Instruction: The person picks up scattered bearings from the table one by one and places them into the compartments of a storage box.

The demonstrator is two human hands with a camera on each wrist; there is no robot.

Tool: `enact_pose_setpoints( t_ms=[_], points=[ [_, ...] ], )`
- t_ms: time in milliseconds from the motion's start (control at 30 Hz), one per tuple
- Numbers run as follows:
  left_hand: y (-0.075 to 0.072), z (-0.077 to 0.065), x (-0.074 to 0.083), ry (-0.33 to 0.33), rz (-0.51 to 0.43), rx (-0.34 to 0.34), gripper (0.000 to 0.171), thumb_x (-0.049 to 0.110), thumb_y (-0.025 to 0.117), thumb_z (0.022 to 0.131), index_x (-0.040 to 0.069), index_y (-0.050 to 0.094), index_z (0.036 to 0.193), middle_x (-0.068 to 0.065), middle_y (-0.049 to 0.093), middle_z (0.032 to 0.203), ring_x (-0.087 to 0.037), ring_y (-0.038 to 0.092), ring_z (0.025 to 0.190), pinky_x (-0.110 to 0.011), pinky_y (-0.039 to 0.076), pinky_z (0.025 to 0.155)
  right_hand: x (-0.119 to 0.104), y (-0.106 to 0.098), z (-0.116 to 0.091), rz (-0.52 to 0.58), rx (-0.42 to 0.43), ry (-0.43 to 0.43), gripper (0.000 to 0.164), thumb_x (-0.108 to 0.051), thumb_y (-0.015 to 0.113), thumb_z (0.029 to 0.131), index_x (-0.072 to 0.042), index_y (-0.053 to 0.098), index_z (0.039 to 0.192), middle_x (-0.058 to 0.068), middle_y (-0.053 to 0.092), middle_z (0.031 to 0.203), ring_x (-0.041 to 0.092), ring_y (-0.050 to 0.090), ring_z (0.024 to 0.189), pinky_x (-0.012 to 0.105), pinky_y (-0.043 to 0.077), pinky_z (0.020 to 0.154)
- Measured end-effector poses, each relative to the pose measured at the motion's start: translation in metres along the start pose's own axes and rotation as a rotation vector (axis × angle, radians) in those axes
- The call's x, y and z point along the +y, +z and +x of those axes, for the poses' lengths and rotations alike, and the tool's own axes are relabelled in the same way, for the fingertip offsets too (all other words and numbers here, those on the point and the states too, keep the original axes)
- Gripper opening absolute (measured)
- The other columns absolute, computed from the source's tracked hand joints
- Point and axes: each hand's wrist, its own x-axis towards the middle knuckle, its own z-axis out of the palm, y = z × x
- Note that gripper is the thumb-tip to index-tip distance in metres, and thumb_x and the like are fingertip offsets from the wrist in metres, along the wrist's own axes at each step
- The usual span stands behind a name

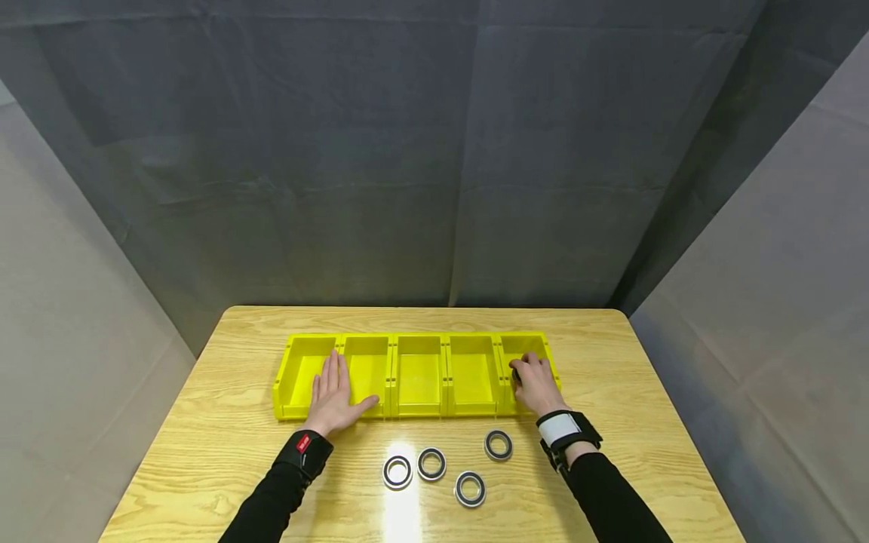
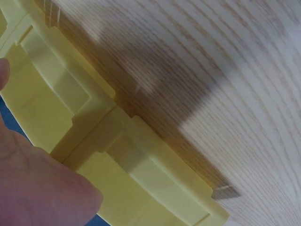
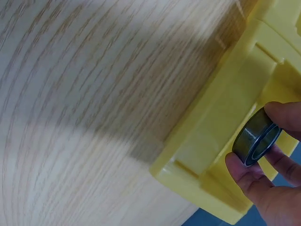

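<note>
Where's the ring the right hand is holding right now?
In the right wrist view, the ring is at the right, pinched in the right hand, over or in the rightmost yellow bin.

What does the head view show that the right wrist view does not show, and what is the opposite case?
Only the head view: the left hand with its fingers straight, and four loose rings.
Only the right wrist view: the broad outer side of the held ring, clearly, with fingertips against it.
Both: the right hand, the rightmost yellow bin and the wooden table.
</note>
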Motion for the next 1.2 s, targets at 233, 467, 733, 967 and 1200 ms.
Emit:
enact_pose_setpoints(
  t_ms=[233,467,733,967,1200],
  points=[
    [0.002,0.003,-0.001,-0.019,0.030,-0.025,0.113,0.054,0.061,0.092,-0.007,-0.009,0.157,-0.025,-0.019,0.166,-0.045,-0.010,0.156,-0.062,-0.006,0.125,0.002,0.008,0.006,-0.002,-0.060,0.045,0.035,0.005,0.070,0.086,0.000,0.069,0.121,0.025,0.060,0.120,0.046,0.054,0.109,0.056,0.050,0.092],
    [0.001,0.003,-0.002,-0.027,0.017,-0.046,0.114,0.053,0.062,0.093,-0.007,-0.010,0.157,-0.024,-0.022,0.166,-0.044,-0.014,0.155,-0.063,-0.007,0.124,0.003,0.014,0.007,0.011,-0.088,0.068,0.034,0.008,0.068,0.087,0.001,0.069,0.120,0.025,0.060,0.121,0.048,0.054,0.111,0.058,0.050,0.095],
    [0.000,0.000,0.000,-0.011,-0.003,-0.021,0.112,0.051,0.062,0.092,-0.008,-0.007,0.158,-0.024,-0.019,0.167,-0.044,-0.013,0.156,-0.062,-0.007,0.125,0.004,0.018,0.006,0.005,-0.041,0.046,0.031,0.011,0.068,0.085,0.003,0.071,0.114,0.025,0.061,0.113,0.047,0.055,0.105,0.057,0.053,0.088],
    [0.001,0.002,0.000,-0.022,0.011,-0.033,0.112,0.051,0.062,0.093,-0.008,-0.008,0.157,-0.025,-0.020,0.166,-0.044,-0.014,0.155,-0.062,-0.007,0.124,0.007,0.022,0.009,0.004,-0.087,0.070,0.024,0.008,0.067,0.087,0.000,0.072,0.109,0.022,0.062,0.109,0.044,0.055,0.101,0.057,0.053,0.086],
    [0.002,0.003,-0.002,-0.019,0.015,-0.035,0.113,0.052,0.062,0.093,-0.008,-0.009,0.157,-0.025,-0.021,0.166,-0.045,-0.013,0.155,-0.063,-0.007,0.124,0.007,0.023,0.012,0.000,-0.116,0.073,0.024,0.010,0.068,0.086,-0.001,0.072,0.107,0.020,0.061,0.108,0.043,0.054,0.098,0.055,0.053,0.082]
  ],
)
